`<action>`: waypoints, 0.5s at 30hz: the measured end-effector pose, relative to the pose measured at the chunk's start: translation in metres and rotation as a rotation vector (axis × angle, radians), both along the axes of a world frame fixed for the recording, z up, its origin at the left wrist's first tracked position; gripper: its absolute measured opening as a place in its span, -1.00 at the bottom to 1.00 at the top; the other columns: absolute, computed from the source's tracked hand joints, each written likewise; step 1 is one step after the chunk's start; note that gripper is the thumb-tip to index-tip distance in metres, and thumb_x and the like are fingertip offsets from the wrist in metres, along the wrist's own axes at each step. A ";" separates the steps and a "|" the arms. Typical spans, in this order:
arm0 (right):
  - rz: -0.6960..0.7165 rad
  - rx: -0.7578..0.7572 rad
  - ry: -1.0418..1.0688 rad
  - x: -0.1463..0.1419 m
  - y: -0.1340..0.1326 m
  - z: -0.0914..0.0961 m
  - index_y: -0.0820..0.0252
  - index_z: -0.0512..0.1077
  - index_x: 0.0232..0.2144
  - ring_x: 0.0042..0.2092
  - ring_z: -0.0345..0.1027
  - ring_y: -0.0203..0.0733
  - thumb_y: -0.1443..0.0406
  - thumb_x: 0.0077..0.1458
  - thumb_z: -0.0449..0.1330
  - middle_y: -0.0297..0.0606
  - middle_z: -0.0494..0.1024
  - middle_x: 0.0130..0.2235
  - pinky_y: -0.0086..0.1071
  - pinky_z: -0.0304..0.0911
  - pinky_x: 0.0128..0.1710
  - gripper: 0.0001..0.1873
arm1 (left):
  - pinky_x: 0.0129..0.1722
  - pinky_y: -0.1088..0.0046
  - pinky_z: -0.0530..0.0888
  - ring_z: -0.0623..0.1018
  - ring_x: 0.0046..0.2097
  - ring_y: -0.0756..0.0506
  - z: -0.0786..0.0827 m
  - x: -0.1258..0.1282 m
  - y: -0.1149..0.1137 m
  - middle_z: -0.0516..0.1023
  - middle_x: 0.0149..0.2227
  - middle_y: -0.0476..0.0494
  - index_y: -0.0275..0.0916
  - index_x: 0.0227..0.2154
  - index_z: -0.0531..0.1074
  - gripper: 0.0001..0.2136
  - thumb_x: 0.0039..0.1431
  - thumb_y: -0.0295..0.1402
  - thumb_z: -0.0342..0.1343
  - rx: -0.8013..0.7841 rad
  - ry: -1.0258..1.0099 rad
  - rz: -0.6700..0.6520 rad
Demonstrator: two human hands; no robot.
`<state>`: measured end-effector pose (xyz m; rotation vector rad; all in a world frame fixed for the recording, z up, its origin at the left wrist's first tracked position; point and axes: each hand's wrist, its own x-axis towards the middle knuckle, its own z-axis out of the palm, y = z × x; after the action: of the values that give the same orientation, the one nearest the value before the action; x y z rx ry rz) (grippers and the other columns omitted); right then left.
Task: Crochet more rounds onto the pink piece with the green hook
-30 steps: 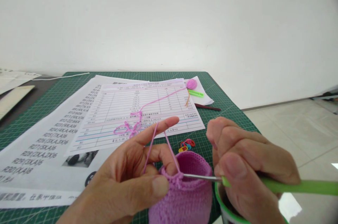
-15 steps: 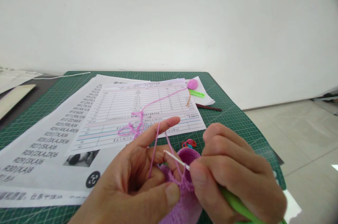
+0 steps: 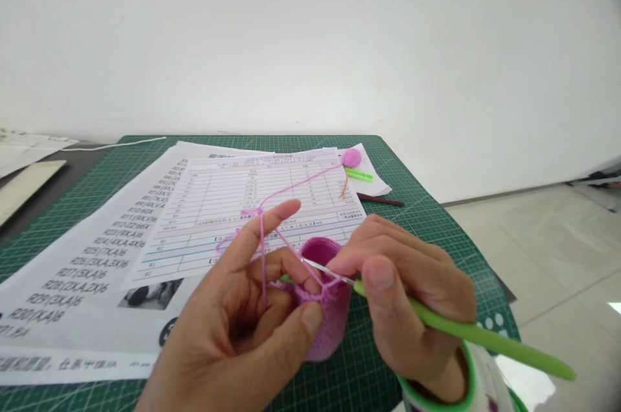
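Observation:
My left hand (image 3: 252, 315) pinches the upper rim of a pink-purple crochet piece (image 3: 330, 321), shaped like a small hollow pouch. Pink yarn (image 3: 263, 263) runs over its raised index finger and down to the stitches. In my right hand (image 3: 407, 295) is a crochet hook (image 3: 475, 336) with a thick green handle and a thin metal shaft. The hook's tip lies at the yarn just above the rim, and a loop sits around the shaft. The palm side of my left hand hides part of the piece.
Printed sheets (image 3: 160, 205) cover the left and middle of a green cutting mat (image 3: 412, 205). A pink yarn ball (image 3: 352, 158), a light-green clip-like piece (image 3: 359, 174) and a dark brown stick (image 3: 381, 199) lie towards the back right. A white wall (image 3: 310, 43) rises behind.
Both hands and the crochet piece have shifted left. My right hand has turned and its grip has loosened, so the hook's green handle shows at full length. The stitch markers are now hidden.

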<state>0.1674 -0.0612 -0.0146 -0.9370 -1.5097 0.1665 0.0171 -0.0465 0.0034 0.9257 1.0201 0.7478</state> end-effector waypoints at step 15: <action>-0.250 0.320 -0.213 0.011 0.004 -0.009 0.35 0.46 -0.42 -0.44 0.34 -0.26 0.44 0.22 0.04 -0.23 0.50 -0.50 -0.31 0.22 -0.46 -0.76 | -0.21 0.77 0.51 0.57 -0.16 -0.01 -0.005 -0.011 0.003 0.65 -0.21 0.01 -0.04 -0.17 0.64 -0.75 0.03 -0.31 0.34 -0.134 -0.051 0.168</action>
<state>0.1781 -0.0571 -0.0232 -0.8935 -1.5397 -0.3557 0.0064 -0.0433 -0.0020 0.7083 1.0983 0.8285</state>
